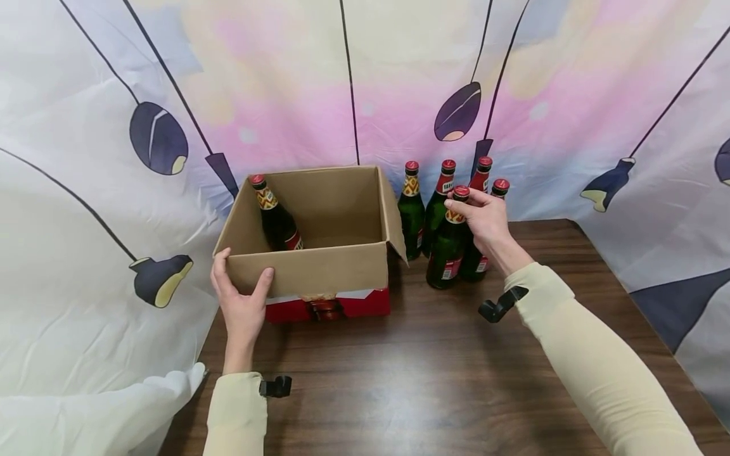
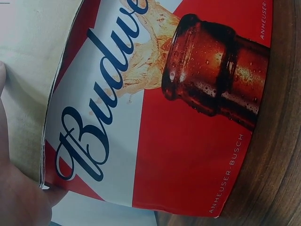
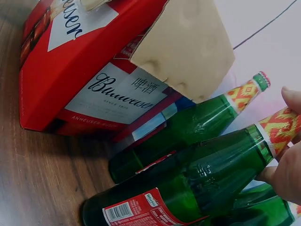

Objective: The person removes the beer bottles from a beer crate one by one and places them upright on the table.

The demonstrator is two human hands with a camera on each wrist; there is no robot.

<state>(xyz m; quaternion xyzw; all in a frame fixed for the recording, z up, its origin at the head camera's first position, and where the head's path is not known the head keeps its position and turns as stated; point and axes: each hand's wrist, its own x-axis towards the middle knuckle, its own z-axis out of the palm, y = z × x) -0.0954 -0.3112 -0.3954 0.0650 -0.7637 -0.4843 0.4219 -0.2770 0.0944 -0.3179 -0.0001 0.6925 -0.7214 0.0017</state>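
Note:
An open cardboard box (image 1: 319, 269) with a red, Budweiser-printed outside (image 2: 188, 160) stands on the table. My left hand (image 1: 242, 310) holds its near left corner, the thumb lying on the folded-down front flap. Inside, a green beer bottle (image 1: 278, 221) leans at the left. To the right of the box, my right hand (image 1: 487, 221) pinches the patterned neck of a beer bottle (image 1: 447, 250). This bottle (image 3: 188, 174) is green with a red cap and red label; whether its base touches the table I cannot tell.
Several more green beer bottles (image 1: 412, 209) stand close around the held one. A side flap (image 1: 393, 221) of the box sticks out towards them. The brown wooden table (image 1: 376, 380) meets a printed curtain (image 1: 296, 82) at the back and sides.

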